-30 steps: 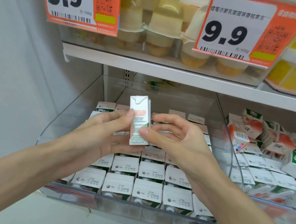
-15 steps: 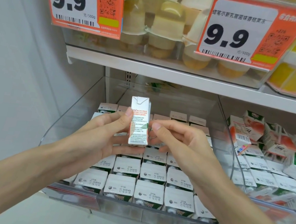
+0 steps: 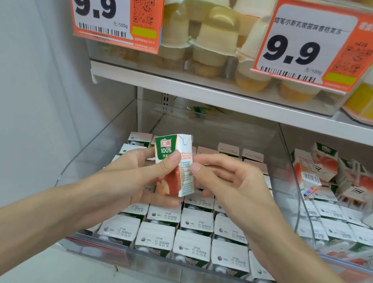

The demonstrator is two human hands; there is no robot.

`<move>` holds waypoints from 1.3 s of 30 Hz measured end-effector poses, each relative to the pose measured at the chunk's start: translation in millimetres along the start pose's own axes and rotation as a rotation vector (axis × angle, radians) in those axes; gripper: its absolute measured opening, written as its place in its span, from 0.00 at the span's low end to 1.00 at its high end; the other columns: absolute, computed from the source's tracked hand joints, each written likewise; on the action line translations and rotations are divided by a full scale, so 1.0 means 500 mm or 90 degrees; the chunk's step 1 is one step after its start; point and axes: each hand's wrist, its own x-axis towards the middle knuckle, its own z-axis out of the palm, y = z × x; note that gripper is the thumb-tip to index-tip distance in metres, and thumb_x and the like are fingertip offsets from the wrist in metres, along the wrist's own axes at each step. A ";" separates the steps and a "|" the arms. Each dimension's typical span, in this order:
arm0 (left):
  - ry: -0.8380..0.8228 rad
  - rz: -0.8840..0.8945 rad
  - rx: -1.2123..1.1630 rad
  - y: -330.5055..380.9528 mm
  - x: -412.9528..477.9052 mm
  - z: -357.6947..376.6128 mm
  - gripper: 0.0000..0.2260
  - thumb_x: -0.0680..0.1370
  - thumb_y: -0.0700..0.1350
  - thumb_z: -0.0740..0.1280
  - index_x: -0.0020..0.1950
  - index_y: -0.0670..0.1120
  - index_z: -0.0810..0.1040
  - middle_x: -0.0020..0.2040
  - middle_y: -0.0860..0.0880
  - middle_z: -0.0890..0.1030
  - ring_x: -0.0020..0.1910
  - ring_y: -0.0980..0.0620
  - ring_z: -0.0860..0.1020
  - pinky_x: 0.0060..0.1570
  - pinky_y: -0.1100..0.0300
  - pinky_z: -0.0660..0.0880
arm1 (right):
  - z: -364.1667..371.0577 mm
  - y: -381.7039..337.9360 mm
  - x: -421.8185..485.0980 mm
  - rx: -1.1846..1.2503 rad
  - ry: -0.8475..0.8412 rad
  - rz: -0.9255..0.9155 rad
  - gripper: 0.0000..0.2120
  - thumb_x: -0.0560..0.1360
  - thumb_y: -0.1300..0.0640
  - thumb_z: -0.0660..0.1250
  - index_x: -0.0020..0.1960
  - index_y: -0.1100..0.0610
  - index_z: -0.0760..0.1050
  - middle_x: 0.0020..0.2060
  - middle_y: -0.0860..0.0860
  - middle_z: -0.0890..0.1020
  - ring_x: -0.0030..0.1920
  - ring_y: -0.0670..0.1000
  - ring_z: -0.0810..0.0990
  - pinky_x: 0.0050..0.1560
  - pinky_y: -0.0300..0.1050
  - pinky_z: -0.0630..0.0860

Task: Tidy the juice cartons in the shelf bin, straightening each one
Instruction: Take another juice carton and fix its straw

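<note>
A small juice carton [image 3: 176,163], white with a green "100%" label and red fruit picture, is held upright above the clear shelf bin [image 3: 186,276]. My left hand [image 3: 138,177] grips it, thumb across its front and fingers behind. My right hand [image 3: 230,182] pinches its right edge with thumb and curled fingers. Below, several cartons [image 3: 191,244] stand in neat rows with their white tops and date codes facing up.
A second bin [image 3: 354,261] on the right holds several cartons lying jumbled. The shelf above [image 3: 210,94] carries jelly cups behind orange 9.9 price tags [image 3: 113,5]. A grey wall stands on the left.
The carton has been turned in my hands: its green and red front now faces me instead of the white printed side. Both hands stay on it.
</note>
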 end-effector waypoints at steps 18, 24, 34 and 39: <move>-0.056 0.011 -0.033 0.009 -0.006 -0.011 0.16 0.85 0.41 0.61 0.71 0.47 0.79 0.63 0.43 0.86 0.60 0.40 0.86 0.56 0.50 0.84 | -0.008 0.002 0.001 0.001 0.036 -0.024 0.10 0.78 0.58 0.75 0.59 0.48 0.86 0.50 0.46 0.89 0.51 0.44 0.88 0.52 0.35 0.82; -0.061 0.010 -0.015 0.008 -0.012 -0.015 0.17 0.83 0.46 0.65 0.71 0.45 0.79 0.63 0.42 0.86 0.64 0.42 0.84 0.62 0.50 0.82 | 0.001 -0.007 -0.004 0.001 -0.028 0.007 0.09 0.81 0.49 0.70 0.60 0.45 0.85 0.50 0.44 0.89 0.51 0.44 0.88 0.49 0.31 0.80; -0.010 0.044 0.017 0.010 -0.012 -0.014 0.21 0.77 0.46 0.72 0.70 0.47 0.78 0.60 0.44 0.87 0.59 0.43 0.86 0.58 0.51 0.84 | 0.002 -0.008 -0.005 -0.031 -0.036 -0.037 0.12 0.79 0.49 0.72 0.63 0.40 0.84 0.55 0.41 0.88 0.55 0.39 0.86 0.52 0.29 0.79; -0.014 0.024 0.018 0.013 -0.012 -0.013 0.21 0.79 0.49 0.70 0.71 0.46 0.76 0.58 0.41 0.88 0.59 0.41 0.86 0.61 0.49 0.83 | 0.003 -0.005 -0.002 -0.006 -0.012 -0.049 0.09 0.80 0.54 0.72 0.59 0.44 0.85 0.51 0.40 0.89 0.53 0.41 0.87 0.55 0.33 0.81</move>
